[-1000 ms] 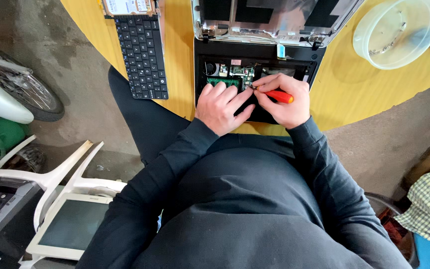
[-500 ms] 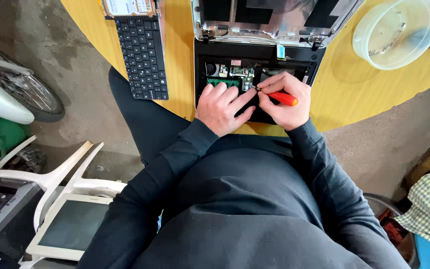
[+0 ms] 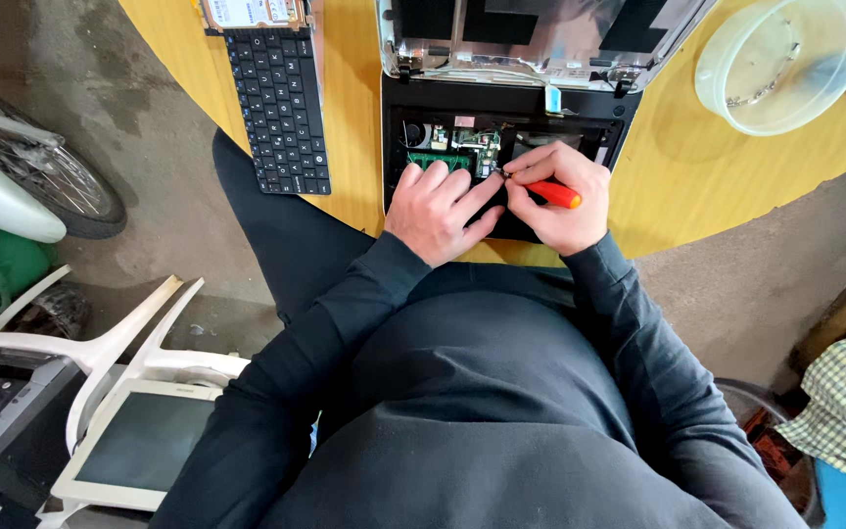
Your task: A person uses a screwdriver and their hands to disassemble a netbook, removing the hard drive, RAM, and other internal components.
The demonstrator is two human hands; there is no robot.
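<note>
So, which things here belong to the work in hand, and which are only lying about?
In the work:
- opened laptop, circuit boards showing
- orange-handled screwdriver in the right hand
- left hand resting on the laptop base

Lying about:
- loose keyboard
- clear plastic bowl
- old monitor on the floor
- white chair
- wheel

There are 2 hands: 1 left hand [image 3: 440, 209] and 1 right hand [image 3: 558, 196], both at about 12 o'clock. 1 orange-handled screwdriver [image 3: 552, 193]. 1 opened laptop [image 3: 501, 118] at 12 o'clock. 1 loose black keyboard [image 3: 278, 108] at 11 o'clock. 1 round yellow table [image 3: 354, 108]. 1 clear plastic bowl [image 3: 785, 64] at 1 o'clock. 1 wheel [image 3: 46, 181] at 9 o'clock. 1 white plastic chair [image 3: 100, 338] and 1 white-framed screen [image 3: 139, 446] at 8 o'clock.
</note>
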